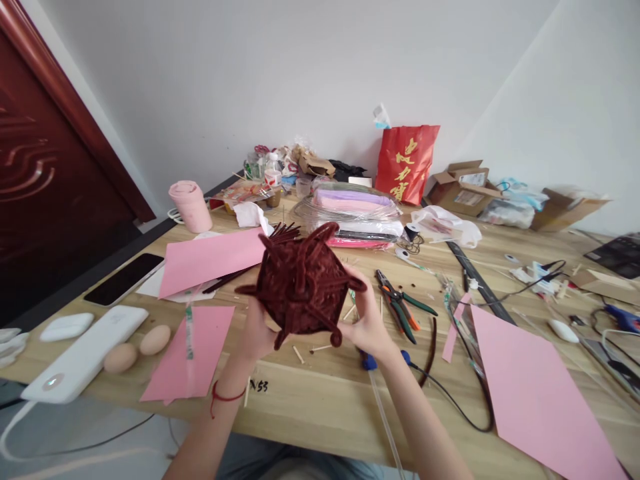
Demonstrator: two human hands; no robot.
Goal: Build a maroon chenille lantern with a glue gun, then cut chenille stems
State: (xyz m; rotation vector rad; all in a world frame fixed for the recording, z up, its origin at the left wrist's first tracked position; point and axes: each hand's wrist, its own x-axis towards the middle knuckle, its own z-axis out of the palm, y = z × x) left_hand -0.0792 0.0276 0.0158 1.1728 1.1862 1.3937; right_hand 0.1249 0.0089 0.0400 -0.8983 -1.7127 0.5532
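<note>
White walls and a dark red door [45, 153] frame a cluttered wooden table [320, 400]. Above its near edge, the person holds a dark red bundle [303, 283] of fuzzy pipe cleaners between both hands, lifted clear of the tabletop. The left hand [257, 330] cups the bundle's lower left side, fingers curled against it; a red string circles that wrist. The right hand [367, 320] grips the bundle's right side, thumb and fingers closed on its edge. Loose ends stick out of the bundle at the top and bottom.

Just right of the right hand lie pliers [400, 303] with green and orange handles, and a single dark pipe cleaner [431, 353] curves beside a black cable. Small wooden sticks are scattered on the table under the bundle.

Further out, pink paper sheets lie around — one [213, 257] behind the left hand, one [190, 353] at the near left, a large one [535, 393] at the right. Two eggs [137, 347] sit left of the near sheet, next to a white power bank [85, 360], and a phone [125, 277] lies behind them. At the back stand a pink roll [190, 205], a stack of coloured material in clear wrap [350, 213], a red bag [406, 163] with gold characters, and open cardboard boxes [463, 187].
</note>
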